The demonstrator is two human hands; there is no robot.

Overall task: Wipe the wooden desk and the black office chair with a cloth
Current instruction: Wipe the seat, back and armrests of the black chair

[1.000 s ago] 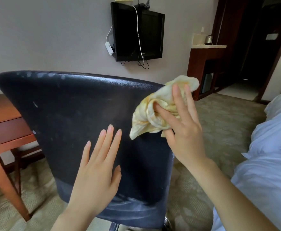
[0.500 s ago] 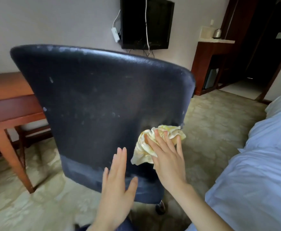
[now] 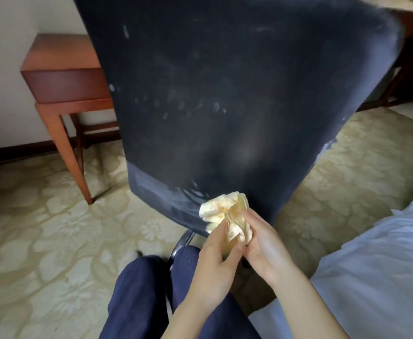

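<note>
Closest in, 2 knees in dark blue trousers [image 3: 136,289] fill the bottom of the view, and the white bed [image 3: 371,265] lies just to their right. Above the knees both hands meet on the cloth [image 3: 221,210], a crumpled pale yellow wad. The left hand [image 3: 214,263] has fingers and thumb curled round its lower part. The right hand [image 3: 265,248] grasps its right side, fingers folded over the fabric. Neither hand presses the wad flat, so my guess is that it is being gathered or refolded between them.

The top of the cloth overlaps the bottom edge of the black office chair [image 3: 237,94], though whether it touches there cannot be told. The chair's backrest rises tilted in front of the person and takes up most of the view. Its lower band shows curved streaks, and a scatter of pale specks and smears runs across the middle. The backrest therefore seems only partly done, and those marks likely want wiping. The seat is hidden, so its state is unknown.

Beyond, on the patterned carpet [image 3: 41,216], the wooden desk [image 3: 63,77] stands at the left against the wall, well apart from the cloth. Whether its top has been wiped cannot be read from here.
</note>
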